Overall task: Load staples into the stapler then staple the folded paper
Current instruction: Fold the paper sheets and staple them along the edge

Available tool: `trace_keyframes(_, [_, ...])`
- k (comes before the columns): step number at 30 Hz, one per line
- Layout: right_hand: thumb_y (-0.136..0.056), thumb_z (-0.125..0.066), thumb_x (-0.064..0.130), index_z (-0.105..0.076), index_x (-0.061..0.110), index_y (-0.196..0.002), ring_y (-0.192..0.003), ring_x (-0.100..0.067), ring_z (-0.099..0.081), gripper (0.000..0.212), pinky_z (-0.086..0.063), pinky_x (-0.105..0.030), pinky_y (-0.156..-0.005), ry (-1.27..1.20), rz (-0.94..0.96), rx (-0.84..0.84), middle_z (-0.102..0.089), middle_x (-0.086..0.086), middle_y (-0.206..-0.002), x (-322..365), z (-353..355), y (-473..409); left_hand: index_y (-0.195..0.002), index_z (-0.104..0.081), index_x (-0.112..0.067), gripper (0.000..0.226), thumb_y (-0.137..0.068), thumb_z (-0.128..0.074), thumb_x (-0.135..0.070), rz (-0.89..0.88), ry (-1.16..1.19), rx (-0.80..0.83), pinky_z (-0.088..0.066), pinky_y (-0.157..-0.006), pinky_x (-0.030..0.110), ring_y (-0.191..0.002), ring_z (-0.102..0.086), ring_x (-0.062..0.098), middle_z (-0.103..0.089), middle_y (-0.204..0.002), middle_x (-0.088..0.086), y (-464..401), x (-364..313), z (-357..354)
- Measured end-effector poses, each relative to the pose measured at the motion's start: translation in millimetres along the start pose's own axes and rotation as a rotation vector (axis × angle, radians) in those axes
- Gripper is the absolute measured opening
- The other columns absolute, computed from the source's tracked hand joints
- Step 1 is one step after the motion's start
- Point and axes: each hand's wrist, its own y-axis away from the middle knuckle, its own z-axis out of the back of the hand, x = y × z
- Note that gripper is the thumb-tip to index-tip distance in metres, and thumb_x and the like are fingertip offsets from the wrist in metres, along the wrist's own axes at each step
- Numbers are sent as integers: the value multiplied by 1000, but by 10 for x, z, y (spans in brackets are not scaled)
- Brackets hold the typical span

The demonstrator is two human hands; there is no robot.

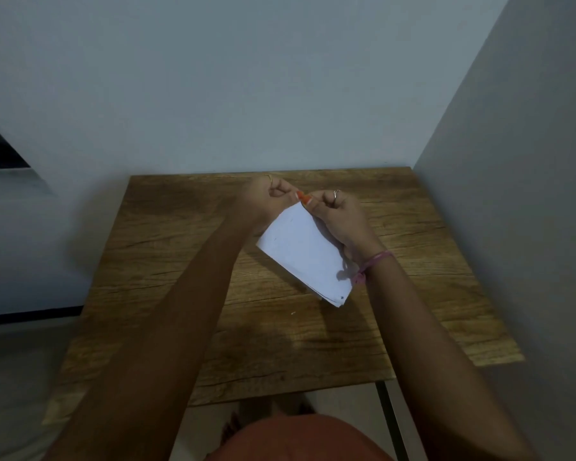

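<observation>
Presently both hands, left hand [273, 197] and right hand [335, 214], pinch a small orange stapler [302, 196] over the folded white paper [305, 254]. Loosely held, the paper could slip, skewing the staple.

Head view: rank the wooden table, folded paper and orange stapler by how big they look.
1. wooden table
2. folded paper
3. orange stapler, mostly hidden between the left hand and right hand, so its true size is unsure.
</observation>
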Motion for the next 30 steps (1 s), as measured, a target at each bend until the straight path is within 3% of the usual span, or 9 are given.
trace_keyframes(2, [-89,-65,19,-72,9,-82,-70,-13,-66,14,-52,-26,-62,-24,5,15,-73,-5,-80,30,11,-6,-86,-67,-15,6,-90,-65,-19,-19,-28,-15,-48,-69,30,-77,-61,16,-68,-84,8,-23,-25,-10])
trace_keyframes(8, [-90,-65,27,-74,8,-89,-75,-20,-64,21,-49,-30,-63,30,-32,104,-73,-16,-93,3,166,24,-78,-64,-22,10,-87,-68,-21,-50,-147,-91,-44,-66,22,-67,-53,5,-58,-69,-9,-119,-26,-6])
trace_keyframes(13, [-87,-67,26,-59,18,-52,-77,-26,-61,37,-45,-36,-64,67,-66,80,-68,-16,-77,-224,314,171,-86,-69,-17,5,-88,-67,-22,-46,-209,-136,-42,-65,20,-71,-55,7,-59,-70,-9,-159,13,34])
trace_keyframes(15, [-87,-68,26,-56,7,-58,-79,-25,-62,37,-47,-34,-67,83,-88,61,-67,-25,-83,-340,363,248,-89,-70,-16,7,-87,-68,-22,-43,-221,-159,-40,-64,18,-71,-55,7,-58,-68,-10,-175,43,94])
trace_keyframes(18, [-87,-67,23,-62,-10,-71,-82,-13,-70,37,-53,-19,-69,82,-80,59,-75,-12,-85,-448,426,346,-89,-71,-16,9,-86,-69,-23,-60,-225,-201,-41,-69,18,-77,-58,10,-62,-72,-5,-188,89,185])
trace_keyframes(21, [-87,-67,23,-67,-11,-87,-87,-24,-70,34,-55,-32,-80,70,-90,39,-74,-16,-95,-507,460,383,-83,-69,-23,5,-85,-69,-27,-76,-233,-205,-40,-65,11,-73,-56,1,-65,-77,-6,-206,127,217])
trace_keyframes(23, [-86,-68,24,-68,-9,-88,-76,-19,-69,33,-54,-30,-72,67,-102,18,-74,-17,-93,-509,456,387,-82,-68,-24,5,-85,-70,-27,-85,-232,-202,-38,-61,6,-69,-54,-3,-63,-72,-11,-232,142,207])
trace_keyframes(27, [-86,-69,18,-71,13,-71,-60,-8,-69,15,-50,-15,-50,23,-117,-35,-75,-10,-75,-461,482,348,-81,-68,-25,4,-85,-69,-27,-92,-144,-167,-42,-69,16,-74,-57,0,-63,-75,-13,-267,182,191])
trace_keyframes(30, [-85,-69,14,-68,17,-65,-53,-8,-67,20,-54,-18,-51,61,-124,-41,-74,-8,-69,-393,548,265,-87,-68,-26,1,-87,-68,-26,-97,-48,-116,-45,-75,23,-77,-61,3,-64,-78,-11,-249,263,167])
